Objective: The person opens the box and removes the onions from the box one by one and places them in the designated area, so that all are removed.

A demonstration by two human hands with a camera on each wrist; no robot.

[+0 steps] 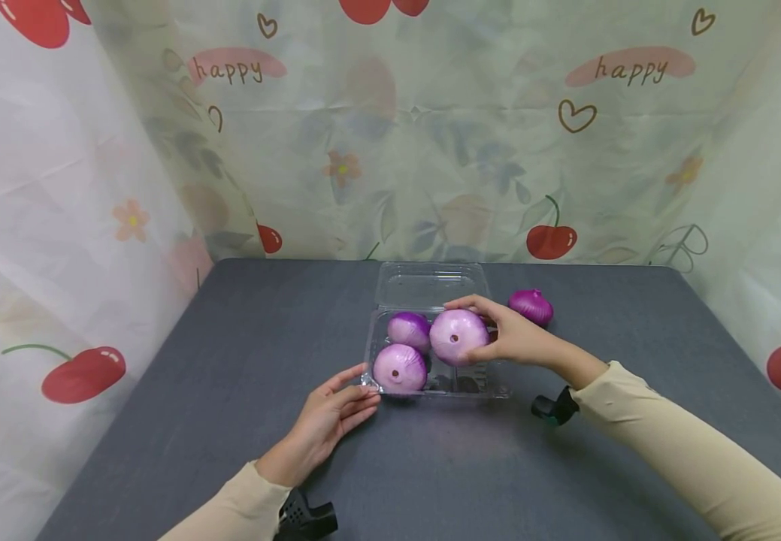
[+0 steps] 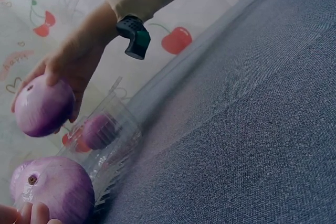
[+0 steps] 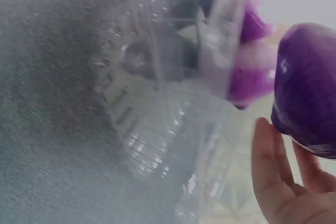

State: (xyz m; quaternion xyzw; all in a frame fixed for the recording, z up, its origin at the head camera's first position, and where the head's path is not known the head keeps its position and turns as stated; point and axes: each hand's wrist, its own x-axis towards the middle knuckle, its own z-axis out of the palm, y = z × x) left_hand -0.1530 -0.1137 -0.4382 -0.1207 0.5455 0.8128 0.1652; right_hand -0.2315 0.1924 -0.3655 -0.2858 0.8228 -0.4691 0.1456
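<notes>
One hand (image 1: 328, 421), your left, touches the box (image 1: 444, 394) at its near-left corner, fingers nearly straight; two onions (image 1: 400, 370) sit inside, left. Your right hand (image 1: 513, 330) pinches a third onion (image 1: 456, 335) above the box. A fourth onion (image 1: 531, 306) lies farther right on the table (image 1: 261, 353).

On the grey table (image 1: 228, 368) before me, a clear plastic clamshell (image 1: 434, 287) lay open toward twelve o'clock, a red onion (image 1: 531, 306) toward one.

I see purple onions (image 1: 400, 367) and a grey tabletop (image 1: 431, 466). Red cherries (image 1: 552, 243) dot the pale curtain (image 1: 424, 143) at twelve o'clock.
</notes>
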